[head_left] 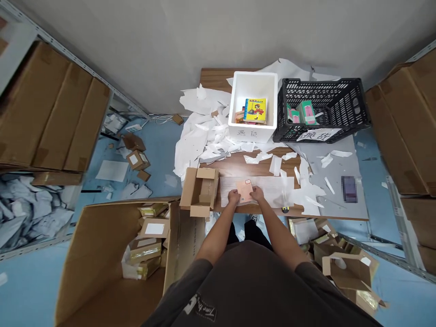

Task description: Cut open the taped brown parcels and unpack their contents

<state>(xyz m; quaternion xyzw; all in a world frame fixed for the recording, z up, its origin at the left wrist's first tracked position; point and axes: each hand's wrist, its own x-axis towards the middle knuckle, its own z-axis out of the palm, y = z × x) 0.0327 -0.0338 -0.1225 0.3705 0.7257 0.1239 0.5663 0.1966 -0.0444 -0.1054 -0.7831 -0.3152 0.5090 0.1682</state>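
My left hand (233,196) and my right hand (258,194) grip the two sides of a thin, pale-pink book (244,190). It has a small red-edged label near its top and what looks like a barcode low on the left. The book is over a white wrapping sheet (272,194) spread along the table's front edge. Just left of my left hand stands an open cardboard box (200,192), its flaps folded out. My fingertips are partly hidden by the hands themselves.
Behind are a white foam box (252,132) holding books and a black crate (322,113) with green-and-pink packages. Torn paper (204,136) litters the wooden table (231,165). A large carton (112,259) of parcels stands at left; opened boxes (350,268) lie at right.
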